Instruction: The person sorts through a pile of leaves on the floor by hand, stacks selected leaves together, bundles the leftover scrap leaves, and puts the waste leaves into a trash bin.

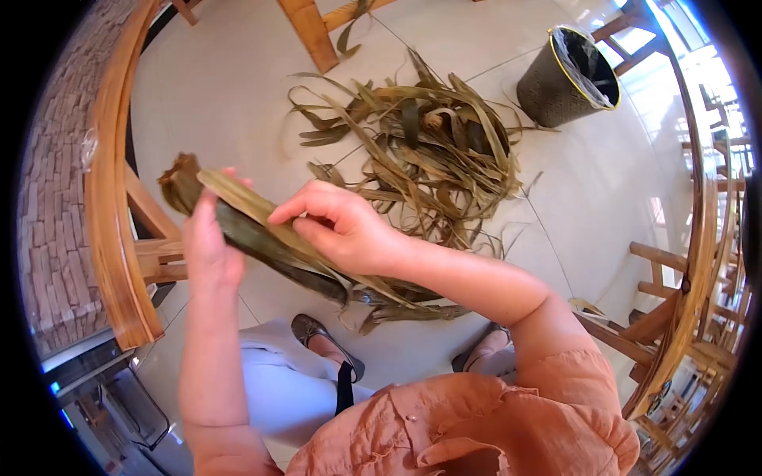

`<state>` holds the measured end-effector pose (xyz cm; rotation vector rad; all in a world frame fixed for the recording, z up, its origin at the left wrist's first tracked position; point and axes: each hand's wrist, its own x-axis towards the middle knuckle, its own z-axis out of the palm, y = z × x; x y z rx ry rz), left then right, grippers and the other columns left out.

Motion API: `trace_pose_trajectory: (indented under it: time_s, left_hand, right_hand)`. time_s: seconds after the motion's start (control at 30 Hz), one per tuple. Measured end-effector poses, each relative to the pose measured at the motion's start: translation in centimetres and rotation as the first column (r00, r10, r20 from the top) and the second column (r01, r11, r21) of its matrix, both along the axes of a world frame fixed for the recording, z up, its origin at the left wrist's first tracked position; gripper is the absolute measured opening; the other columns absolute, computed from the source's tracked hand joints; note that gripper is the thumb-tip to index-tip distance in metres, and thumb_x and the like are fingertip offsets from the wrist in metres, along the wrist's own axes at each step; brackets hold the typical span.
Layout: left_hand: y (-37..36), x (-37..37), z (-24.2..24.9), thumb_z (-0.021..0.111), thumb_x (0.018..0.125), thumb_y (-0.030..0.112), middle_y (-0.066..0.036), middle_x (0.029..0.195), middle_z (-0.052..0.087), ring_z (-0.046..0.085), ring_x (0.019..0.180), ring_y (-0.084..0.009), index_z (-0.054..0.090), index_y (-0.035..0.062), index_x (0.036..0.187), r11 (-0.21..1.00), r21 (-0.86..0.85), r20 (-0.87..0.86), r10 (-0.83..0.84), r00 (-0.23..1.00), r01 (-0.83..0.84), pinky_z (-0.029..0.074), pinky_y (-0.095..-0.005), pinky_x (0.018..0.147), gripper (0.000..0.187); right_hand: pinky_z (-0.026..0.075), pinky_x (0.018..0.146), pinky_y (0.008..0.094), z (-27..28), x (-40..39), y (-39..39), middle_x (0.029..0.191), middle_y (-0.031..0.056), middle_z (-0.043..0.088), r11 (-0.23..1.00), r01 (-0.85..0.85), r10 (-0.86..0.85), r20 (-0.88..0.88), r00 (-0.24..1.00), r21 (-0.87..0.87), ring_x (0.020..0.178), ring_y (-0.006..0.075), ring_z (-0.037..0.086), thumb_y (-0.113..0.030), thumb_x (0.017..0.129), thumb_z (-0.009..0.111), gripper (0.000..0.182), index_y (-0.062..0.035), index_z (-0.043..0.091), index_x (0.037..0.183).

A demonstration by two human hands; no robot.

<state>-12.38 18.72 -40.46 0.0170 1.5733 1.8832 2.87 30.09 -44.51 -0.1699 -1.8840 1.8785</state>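
Observation:
My left hand point(213, 252) is closed around a bundle of long leaves point(274, 252), olive green to brown, that slants from upper left down to the lower right over my lap. The bundle's cut, brown end sticks out beyond the fingers. Bent at the fingers, my right hand point(345, 232) pinches the edge of a paler leaf on top of the bundle. Its fingertips touch the leaf around the bundle's middle. On the tiled floor ahead lies a loose pile of leaves and torn strips point(444, 151). Below the right forearm, more leaf ends point(413, 313) hang out.
A dark bin with a yellow rim and plastic liner point(548, 87) stands at the upper right. Wooden furniture frames flank me at the left point(111, 214) and right point(690, 270). A wooden leg point(311, 36) stands behind the pile. My shoes are on the floor below.

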Motion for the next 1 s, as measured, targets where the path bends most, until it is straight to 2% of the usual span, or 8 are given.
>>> trace_pose_trajectory:
  time_s: [0.23,0.3,0.4,0.53,0.63,0.73,0.87,1.0]
  left_hand:
    - [-1.4,-2.9,1.9,0.055,0.092,0.024,-0.007,0.085,0.059,0.054,0.072,-0.0132,0.057,0.0027,0.102,0.992,0.034,-0.191,0.122,0.974,-0.118,0.045,-0.0268,0.066,0.024]
    - [-1.4,-2.4,1.7,0.054,0.093,0.025,-0.005,0.085,0.059,0.053,0.072,-0.0125,0.058,0.0047,0.102,0.997,-0.003,-0.139,0.078,0.987,-0.079,0.046,-0.0264,0.066,0.023]
    - [-1.3,-1.6,1.6,0.054,0.093,0.026,-0.004,0.084,0.058,0.053,0.071,-0.0121,0.058,0.0063,0.103,0.998,-0.029,-0.117,0.048,0.992,-0.051,0.045,-0.0263,0.066,0.022]
    - [-1.4,-1.3,1.3,0.055,0.092,0.026,-0.004,0.084,0.058,0.053,0.071,-0.0120,0.058,0.0057,0.103,0.999,-0.041,-0.097,0.014,0.995,-0.019,0.045,-0.0266,0.066,0.023]
    - [-1.4,-1.2,1.6,0.055,0.092,0.025,-0.004,0.084,0.058,0.053,0.071,-0.0120,0.057,0.0051,0.103,1.000,-0.024,-0.096,0.000,0.995,-0.002,0.045,-0.0267,0.066,0.023]
    - [-1.3,-0.7,1.7,0.055,0.092,0.024,-0.005,0.084,0.058,0.053,0.070,-0.0122,0.057,0.0045,0.103,1.000,-0.012,-0.104,0.005,0.995,-0.006,0.045,-0.0263,0.066,0.022]
    - [-0.9,-0.2,1.4,0.055,0.092,0.022,-0.006,0.084,0.058,0.053,0.070,-0.0122,0.057,0.0040,0.103,0.998,0.015,-0.073,-0.057,0.996,0.058,0.045,-0.0254,0.065,0.021]
    - [-0.6,0.5,1.5,0.055,0.092,0.021,-0.006,0.085,0.058,0.053,0.070,-0.0121,0.057,0.0040,0.103,0.997,-0.021,-0.097,-0.070,0.993,0.068,0.045,-0.0252,0.065,0.021]
  right_hand:
    - [0.046,0.087,0.0373,-7.2,4.3,1.9,0.111,0.0133,0.054,0.711,-0.598,0.355,0.545,0.759,0.370,0.104,0.0306,0.054,-0.007,0.083,0.054,0.030,-0.0111,0.059,0.112]
    - [0.045,0.092,0.0364,-8.3,4.2,3.8,0.117,0.0145,0.051,0.634,-0.539,0.052,0.665,0.745,0.554,0.109,0.0311,0.052,-0.011,0.082,0.057,0.039,-0.0116,0.054,0.120]
    - [0.052,0.078,0.0317,-16.4,2.8,11.0,0.093,0.0099,0.054,0.262,-0.198,-0.424,0.297,0.856,0.945,0.087,0.0247,0.057,-0.004,0.074,0.057,0.021,-0.0065,0.053,0.095]
    - [0.054,0.070,0.0361,-18.3,3.5,16.4,0.098,0.0124,0.055,0.411,-0.291,-0.738,0.503,0.449,0.864,0.090,0.0276,0.060,-0.009,0.082,0.055,0.014,-0.0070,0.055,0.096]
    - [0.052,0.065,0.0325,-18.1,3.5,18.0,0.091,0.0100,0.060,0.780,-0.047,-0.502,0.668,0.549,0.624,0.081,0.0195,0.061,-0.010,0.086,0.054,0.011,-0.0048,0.058,0.095]
    - [0.049,0.063,0.0271,-13.4,1.7,18.7,0.079,0.0071,0.063,0.953,0.298,-0.212,0.591,0.779,-0.051,0.068,0.0120,0.058,-0.016,0.087,0.055,0.016,-0.0009,0.059,0.093]
    - [0.050,0.071,0.0328,-9.2,1.9,18.3,0.086,0.0092,0.065,0.900,0.089,-0.319,0.506,0.802,0.426,0.074,0.0191,0.062,-0.016,0.086,0.053,0.018,-0.0024,0.062,0.095]
    - [0.043,0.094,0.0354,-15.0,4.5,16.3,0.123,0.0191,0.052,0.491,-0.421,-0.512,0.644,0.569,0.763,0.113,0.0283,0.052,-0.018,0.086,0.048,0.028,-0.0072,0.065,0.106]
